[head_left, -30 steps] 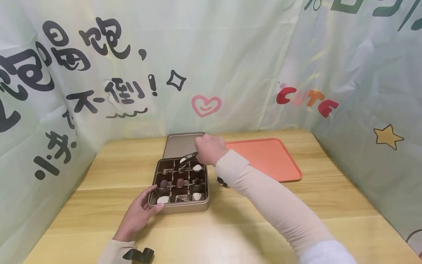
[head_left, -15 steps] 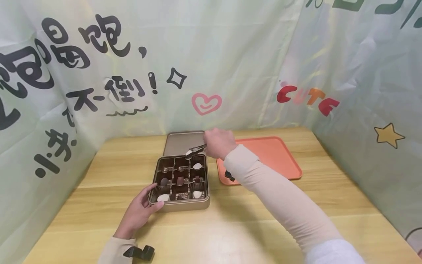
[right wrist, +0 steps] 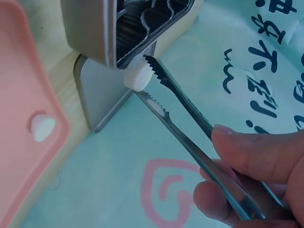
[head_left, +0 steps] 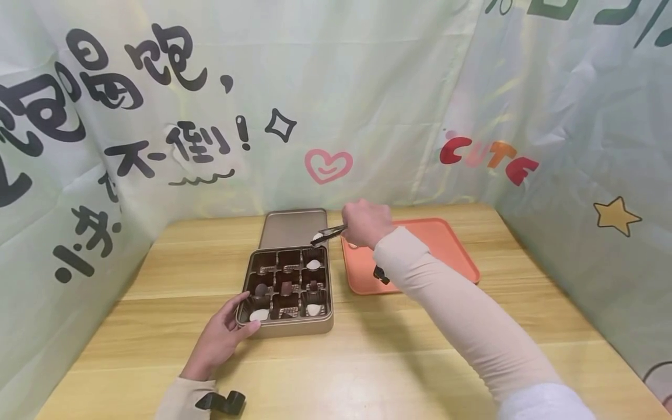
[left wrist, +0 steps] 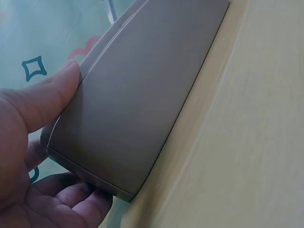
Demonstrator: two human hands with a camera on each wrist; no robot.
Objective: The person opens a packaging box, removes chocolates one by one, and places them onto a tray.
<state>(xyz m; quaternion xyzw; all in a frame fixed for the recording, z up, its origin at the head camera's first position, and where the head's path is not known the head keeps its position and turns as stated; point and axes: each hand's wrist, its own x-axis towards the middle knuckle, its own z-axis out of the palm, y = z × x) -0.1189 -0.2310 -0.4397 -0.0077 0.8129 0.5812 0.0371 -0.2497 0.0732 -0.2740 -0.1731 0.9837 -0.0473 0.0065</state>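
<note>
My right hand (head_left: 366, 223) pinches small metal serrated tongs (right wrist: 187, 137). Between their tips is a white, rounded candy-like piece (right wrist: 137, 77), held above the far right corner of the tin near its lid. The brown metal tin (head_left: 296, 329) has a dark divided insert. White pieces (head_left: 313, 265) sit in some compartments, with a dark round one (head_left: 261, 290) and a reddish-brown one (head_left: 286, 288) in the middle row. My left hand (head_left: 220, 338) grips the tin's near left corner, thumb at the rim and fingers around the side.
The tin's flat lid (head_left: 294, 227) lies behind it. An orange-pink tray (head_left: 441, 251) stands to the right, partly behind my right hand and sleeve, with a white piece (right wrist: 43, 127) on it. Printed cloth (head_left: 378, 105) encloses the wooden table (head_left: 157, 274) at the back and sides.
My right hand has lifted the tongs and white piece out of the tin's back middle compartment and moved them rightward, toward the tray. The left hand stays on the tin.
</note>
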